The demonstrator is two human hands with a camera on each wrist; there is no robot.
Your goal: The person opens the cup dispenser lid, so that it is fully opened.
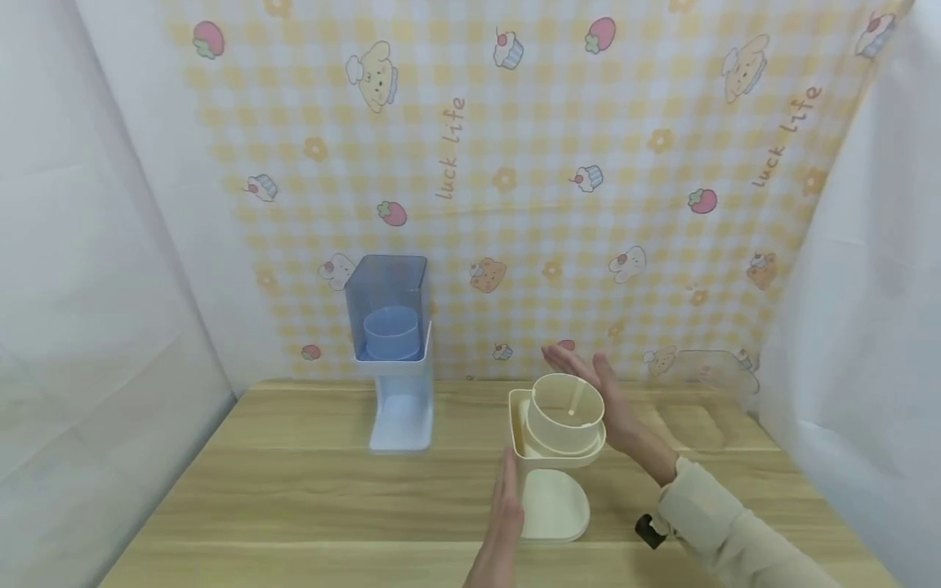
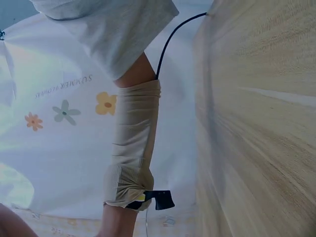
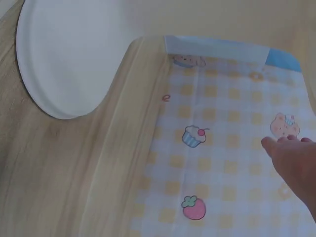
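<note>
Left of the cream dispenser (image 1: 562,459) and farther back, a white dispenser with a blue see-through top (image 1: 390,347) stood on the worktop (image 1: 309,482), while the left hand (image 1: 503,516), straight-fingered and grasping nothing, was just beside the cream dispenser's left side. The cream dispenser stood upright, its round cup (image 1: 564,416) uppermost. Right of it, the right hand (image 1: 619,412) was likewise released, fingers extended, though whether either hand touched it could not be told, and farther right and back was a clear cover (image 1: 702,400).

Cream dispenser (image 1: 564,431), blue-and-white dispenser (image 1: 392,347), yellow-and-white checked cloth (image 1: 529,220)
</note>
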